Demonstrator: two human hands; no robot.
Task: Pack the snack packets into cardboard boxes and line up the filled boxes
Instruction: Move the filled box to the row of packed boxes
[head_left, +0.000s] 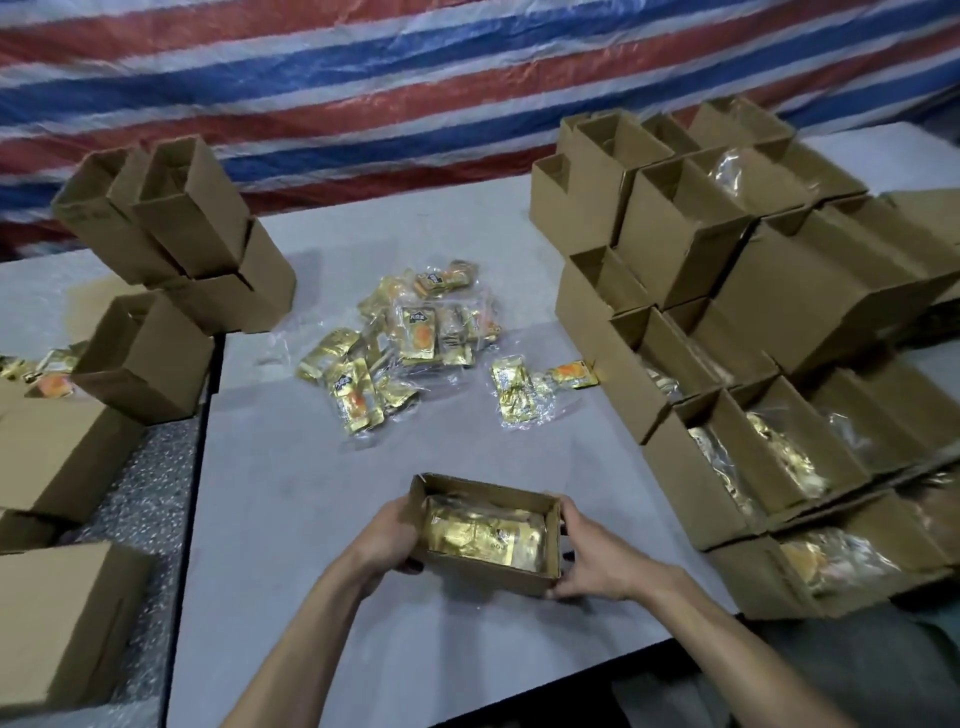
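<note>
Cardboard box (485, 530) with gold packets | between hands | left hand (387, 538) grips left end | right hand (592, 564) grips right end

Lighting diffuse and moderate, apparently from overhead; soft shadows recorded at box bases on the grey table (311, 493); glare noted on gold snack packets (415, 332); edges bowed by wide-angle lens; left-edge cardboard boxes (52, 623) blurred; lower-right corner dark.
</note>
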